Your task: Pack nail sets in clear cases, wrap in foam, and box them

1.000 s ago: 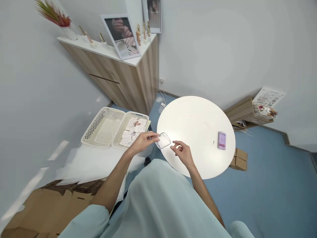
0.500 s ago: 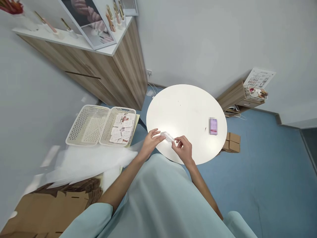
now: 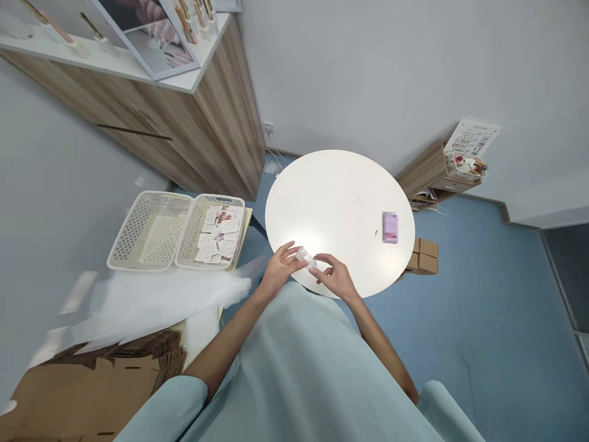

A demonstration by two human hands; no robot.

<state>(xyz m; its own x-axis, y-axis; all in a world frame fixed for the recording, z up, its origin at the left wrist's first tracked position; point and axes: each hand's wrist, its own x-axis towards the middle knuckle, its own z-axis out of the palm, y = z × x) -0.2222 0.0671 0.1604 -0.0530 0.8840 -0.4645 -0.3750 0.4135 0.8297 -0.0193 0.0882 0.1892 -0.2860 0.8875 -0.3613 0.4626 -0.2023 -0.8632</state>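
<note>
Between my two hands, over the near edge of the round white table (image 3: 340, 190), is a small clear plastic case (image 3: 306, 258). Its contents are too small to make out. My left hand (image 3: 280, 267) grips its left end between thumb and fingers. At the opposite end, the thumb and fingertips of my right hand (image 3: 335, 276) pinch it. A purple pack (image 3: 390, 228), blurred in the picture, lies on the right part of the table, apart from both hands.
Left of the table stand a basket of printed cards (image 3: 218, 236) and a second white basket (image 3: 147, 230). White wrapping sheet (image 3: 170, 298) and flattened cardboard boxes (image 3: 83, 399) lie nearer. A wooden cabinet (image 3: 216, 116) rises behind; brown boxes (image 3: 426, 256) sit at right.
The clear case has turned between my hands and now shows a broader face. My right hand has shifted its fingers along it. The whole view has moved slightly.
</note>
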